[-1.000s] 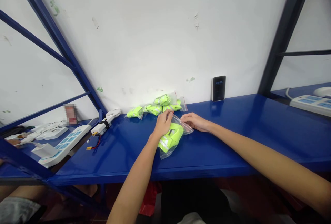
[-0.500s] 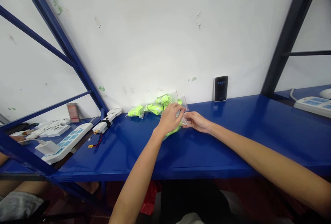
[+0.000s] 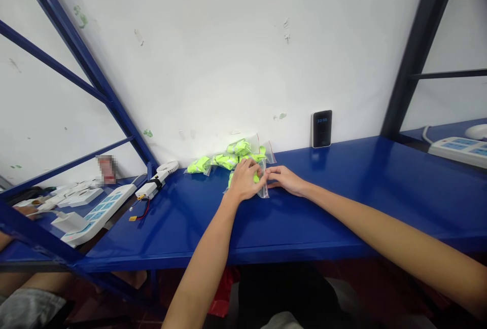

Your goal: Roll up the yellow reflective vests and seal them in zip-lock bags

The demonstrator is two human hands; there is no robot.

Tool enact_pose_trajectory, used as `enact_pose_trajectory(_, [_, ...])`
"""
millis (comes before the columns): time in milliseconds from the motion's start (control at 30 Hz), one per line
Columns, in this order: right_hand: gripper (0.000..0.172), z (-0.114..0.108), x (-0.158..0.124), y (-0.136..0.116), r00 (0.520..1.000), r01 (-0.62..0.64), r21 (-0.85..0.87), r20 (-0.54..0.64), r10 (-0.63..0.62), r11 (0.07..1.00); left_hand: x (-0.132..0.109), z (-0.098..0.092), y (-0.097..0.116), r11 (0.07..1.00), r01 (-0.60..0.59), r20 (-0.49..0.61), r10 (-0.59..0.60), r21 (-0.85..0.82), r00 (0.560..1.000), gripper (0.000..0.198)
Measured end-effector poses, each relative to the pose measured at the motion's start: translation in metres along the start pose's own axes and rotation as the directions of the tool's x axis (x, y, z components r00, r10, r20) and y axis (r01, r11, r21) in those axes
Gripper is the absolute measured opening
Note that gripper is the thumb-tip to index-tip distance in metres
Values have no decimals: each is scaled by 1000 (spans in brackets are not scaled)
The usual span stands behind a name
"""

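A clear zip bag (image 3: 263, 190) with something folded and neon yellow-green inside lies on the blue table, partly covered by my fingers. My left hand (image 3: 245, 179) rests over the bag's body, its fingers curled down and the thumb reaching to the opening edge. With thumb and fingertips, my right hand (image 3: 285, 179) pinches that same edge from the right. Just behind my hands lie several similar bags with neon yellow-green contents, among them a bag at the left (image 3: 199, 165) and one on top of the pile (image 3: 239, 146).
A small black-fronted device (image 3: 321, 129) showing a clock leans against the wall. To the left lie a white handheld fan (image 3: 167, 168), a wired connector (image 3: 137, 217) and a power strip (image 3: 102, 212). Blue frame posts (image 3: 110, 101) flank the table. Another person's leg shows at lower left.
The bag has turned and now lies flatter, its opening edge facing right. My left hand has come down nearer the table, and both hands meet at that edge.
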State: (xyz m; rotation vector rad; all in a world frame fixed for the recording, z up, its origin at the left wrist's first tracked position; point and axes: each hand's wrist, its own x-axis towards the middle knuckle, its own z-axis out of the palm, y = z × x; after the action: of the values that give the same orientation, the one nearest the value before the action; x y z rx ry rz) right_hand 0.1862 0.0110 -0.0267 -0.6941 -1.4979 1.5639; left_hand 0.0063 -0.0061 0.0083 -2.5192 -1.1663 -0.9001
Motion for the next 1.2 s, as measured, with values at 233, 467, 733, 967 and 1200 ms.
enact_pose_trajectory(233, [23, 1, 1, 5, 998, 51, -88, -24, -53, 995, -5, 5, 2, 997, -27, 44, 30, -67, 999, 28])
enact_pose_trajectory(467, [31, -3, 0, 4, 975, 224, -250, 69, -214, 942, -5, 11, 0, 993, 14, -20, -16, -121, 1000, 22])
enact_pose_trajectory(733, [21, -3, 2, -2, 904, 319, -630, -24, -428, 708, -3, 23, 7, 986, 29, -96, -46, -167, 994, 16])
enact_pose_trajectory(967, [13, -21, 13, 4, 894, 121, -699, -232, -383, 705, -2, 23, 14, 975, 114, -275, -164, -189, 947, 10])
enact_pose_trajectory(1200, [13, -37, 8, -2, 831, 100, -829, -234, -504, 550, -9, 10, -13, 945, 273, -373, -322, -180, 870, 18])
